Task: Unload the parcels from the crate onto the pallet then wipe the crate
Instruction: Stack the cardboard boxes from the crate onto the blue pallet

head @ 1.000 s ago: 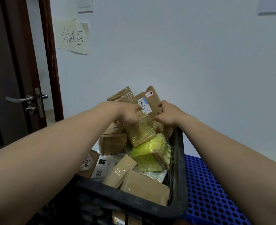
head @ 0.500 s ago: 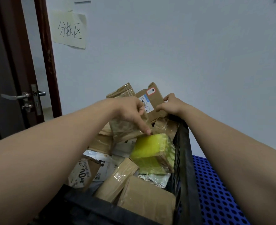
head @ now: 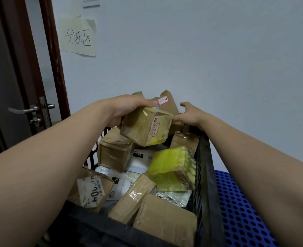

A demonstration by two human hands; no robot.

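Far left: dark door (head: pixel 10 77) w/ metal lever handle (head: pixel 23 110). On white wall beside the frame: paper note (head: pixel 79 37) w/ handwritten characters.

Centre: black crate (head: pixel 205 157), packed w/ parcels. Near-left corner: brown parcel w/ big white label (head: pixel 93 191), tilted. Along left wall, further back: taped brown box (head: pixel 115 154). Mid-crate, under the rest: white poly mailers (head: pixel 127 177), lying flat.

Over crate's far half: L hand (head: pixel 127 108), fingers curled over top of a taped box parcel (head: pixel 145 128), gripping it. Yellowish film, white label w/ red-ringed writing facing cam. Held tilted, lifted off the pile below. Behind it at far edge: brown parcel w/ red-rimmed sticker (head: pixel 169 104), standing roughly upright.

Near edge, centre: long brown parcel (head: pixel 132 198), slanted beside a big flat brown parcel (head: pixel 165 223) at near-right corner. Against right wall, mid-way: bright yellow-green parcel (head: pixel 172 166), sitting on a mailer.

Far-right corner, above the rim: R hand (head: pixel 189 113), thumb lifted, forefinger stretched toward held box's corner, gripping nothing visible. Other fingers hidden; contact w/ box or rim can't tell.

Just beside crate's right wall: blue perforated pallet (head: pixel 239 211).
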